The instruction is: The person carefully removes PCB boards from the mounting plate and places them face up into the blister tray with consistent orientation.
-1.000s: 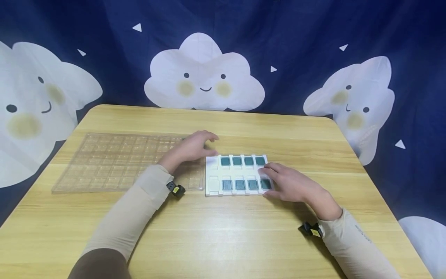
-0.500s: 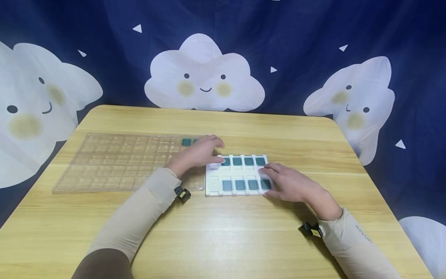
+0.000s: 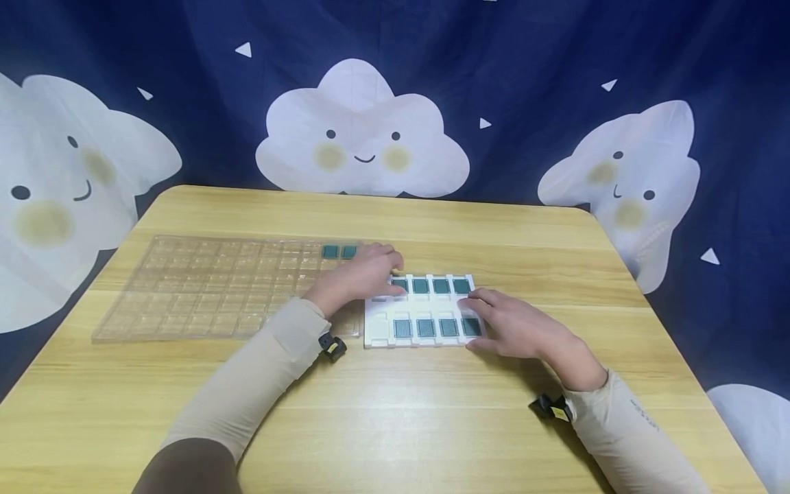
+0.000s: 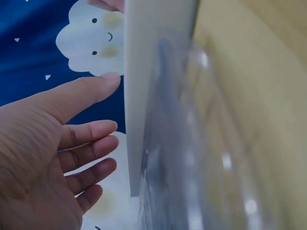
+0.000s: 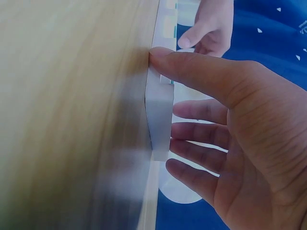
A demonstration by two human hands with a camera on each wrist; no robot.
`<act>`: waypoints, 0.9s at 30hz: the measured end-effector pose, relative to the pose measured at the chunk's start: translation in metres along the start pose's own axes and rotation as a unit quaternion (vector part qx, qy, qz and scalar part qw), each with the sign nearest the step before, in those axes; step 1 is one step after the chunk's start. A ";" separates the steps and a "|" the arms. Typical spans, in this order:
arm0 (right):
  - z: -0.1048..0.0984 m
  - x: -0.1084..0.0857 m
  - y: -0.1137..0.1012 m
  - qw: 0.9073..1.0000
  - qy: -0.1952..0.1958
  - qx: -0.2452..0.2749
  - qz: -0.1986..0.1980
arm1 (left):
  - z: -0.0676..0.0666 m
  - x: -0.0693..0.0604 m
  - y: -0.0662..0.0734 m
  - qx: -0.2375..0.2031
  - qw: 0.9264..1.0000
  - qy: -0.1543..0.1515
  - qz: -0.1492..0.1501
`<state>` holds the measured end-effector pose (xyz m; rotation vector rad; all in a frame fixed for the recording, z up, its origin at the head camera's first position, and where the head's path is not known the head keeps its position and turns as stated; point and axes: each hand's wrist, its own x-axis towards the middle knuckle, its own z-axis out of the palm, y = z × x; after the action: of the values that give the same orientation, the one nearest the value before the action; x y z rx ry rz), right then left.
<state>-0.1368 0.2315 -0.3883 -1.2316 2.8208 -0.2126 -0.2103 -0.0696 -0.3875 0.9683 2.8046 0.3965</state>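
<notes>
A white tray lies on the table with square green chips in two rows of pockets; the near-left pocket is bare. My left hand hovers over its far-left corner, thumb tip and index finger apart, close to the leftmost chip of the far row. The left wrist view shows that hand with nothing between thumb and fingers. My right hand rests at the tray's right end. In the right wrist view, its thumb touches the tray's near side, and the loosely bent fingers lie at its top.
To the left lies a large clear plastic tray of many pockets, close against the white tray. Two green chips sit in its far-right pockets. The wooden table ends before a blue curtain with cloud prints.
My left hand has moved right and slightly nearer, from the clear tray toward the white tray, uncovering two chips in the clear tray. My right hand has stayed in place.
</notes>
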 end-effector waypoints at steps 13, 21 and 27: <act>0.001 0.000 0.000 1.000 0.005 -0.002 -0.003 | 0.004 0.001 0.007 0.015 1.000 -0.018 0.007; 0.000 -0.001 0.000 1.000 0.003 -0.002 0.000 | 0.007 0.003 0.008 0.027 0.999 -0.018 0.010; -0.001 -0.001 -0.001 1.000 -0.004 -0.001 0.005 | 0.007 0.002 0.010 0.029 0.999 -0.022 0.006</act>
<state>-0.1356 0.2316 -0.3869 -1.2146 2.8206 -0.2052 -0.2044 -0.0599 -0.3917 0.9951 2.7868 0.2926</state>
